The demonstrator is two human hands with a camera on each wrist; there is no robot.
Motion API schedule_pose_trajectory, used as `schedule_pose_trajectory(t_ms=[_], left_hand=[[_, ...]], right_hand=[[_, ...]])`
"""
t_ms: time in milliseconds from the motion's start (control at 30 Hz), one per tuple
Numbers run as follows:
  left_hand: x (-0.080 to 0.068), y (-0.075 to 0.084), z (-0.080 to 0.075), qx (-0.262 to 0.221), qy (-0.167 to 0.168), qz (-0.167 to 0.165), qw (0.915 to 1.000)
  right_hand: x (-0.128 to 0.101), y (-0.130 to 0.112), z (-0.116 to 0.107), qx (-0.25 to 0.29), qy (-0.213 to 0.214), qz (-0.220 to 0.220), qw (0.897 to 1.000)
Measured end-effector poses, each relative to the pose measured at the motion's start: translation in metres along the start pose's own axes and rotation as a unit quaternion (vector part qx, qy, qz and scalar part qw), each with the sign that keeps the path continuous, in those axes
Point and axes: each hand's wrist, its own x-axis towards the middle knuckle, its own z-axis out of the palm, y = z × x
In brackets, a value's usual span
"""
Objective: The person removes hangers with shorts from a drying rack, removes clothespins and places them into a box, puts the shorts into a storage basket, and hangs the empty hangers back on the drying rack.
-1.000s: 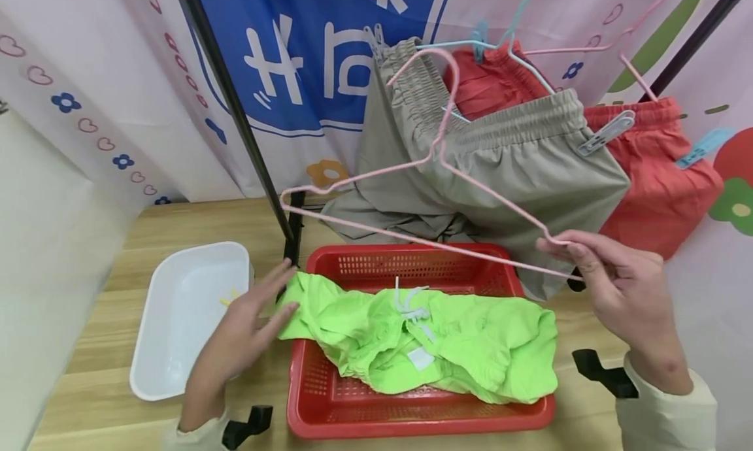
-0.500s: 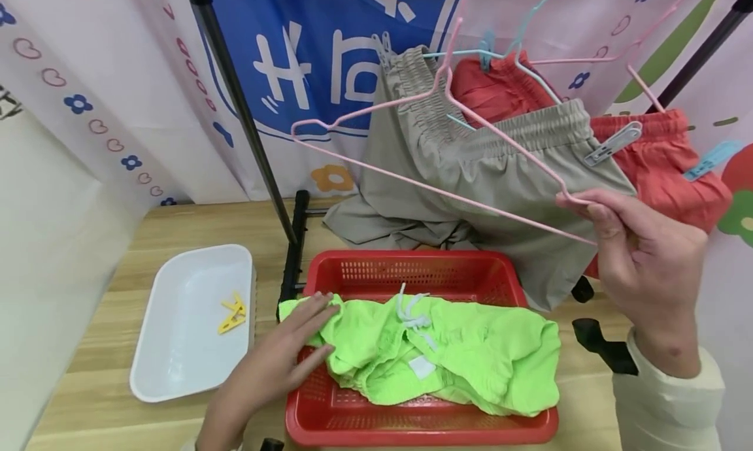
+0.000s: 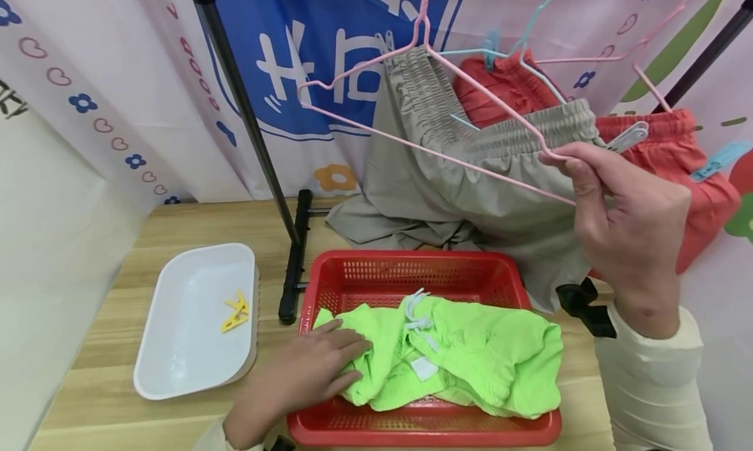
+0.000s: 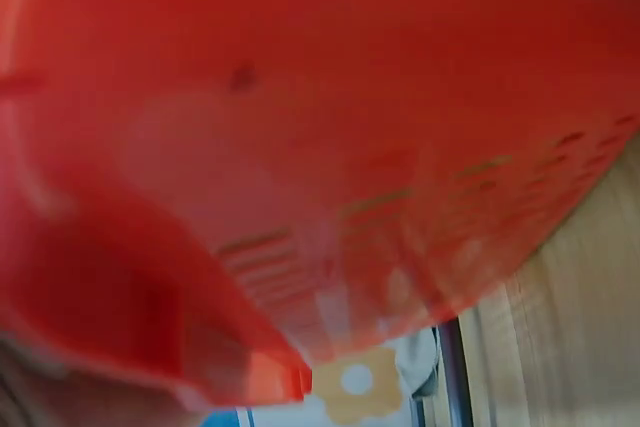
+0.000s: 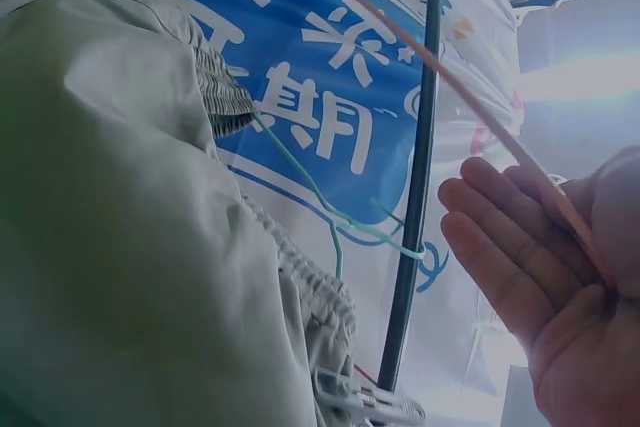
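Lime-green shorts (image 3: 482, 350): smooth them with your left hand (image 3: 320, 363), its fingers relaxed, and hold clear the pink hanger (image 3: 438, 154) your right hand (image 3: 635, 216) pinches.

Head cam fwd/down, L wrist nr shared basket (image 4: 300, 147), R up
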Motion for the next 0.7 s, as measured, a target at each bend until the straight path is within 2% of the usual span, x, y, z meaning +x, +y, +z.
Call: schedule_pose_trajectory(t_ms=[167, 300, 400, 567, 700], left_hand=[[0.003, 0.003, 0.003, 0.03, -0.009, 0.003, 0.9995], [0.003, 0.005, 0.01, 0.058, 0.021, 0.008, 0.9981], [0.003, 0.006, 0.014, 0.062, 0.042, 0.005, 0.9972], [0.002, 0.005, 0.012, 0.027, 0.057, -0.009, 0.9979], [0.0, 0.003, 0.01, -0.021, 0.092, -0.015, 0.9954]], right_hand=[[0.003, -0.006, 0.009, -0.004, -0.006, -0.004, 1.0], [0.007, -0.007, 0.012, 0.003, 0.004, -0.006, 1.0], [0.01, -0.008, 0.015, 0.001, 0.005, -0.008, 1.0], [0.009, -0.01, 0.021, 0.007, -0.02, -0.016, 1.0], [0.006, -0.01, 0.026, 0.025, -0.042, -0.026, 0.998]])
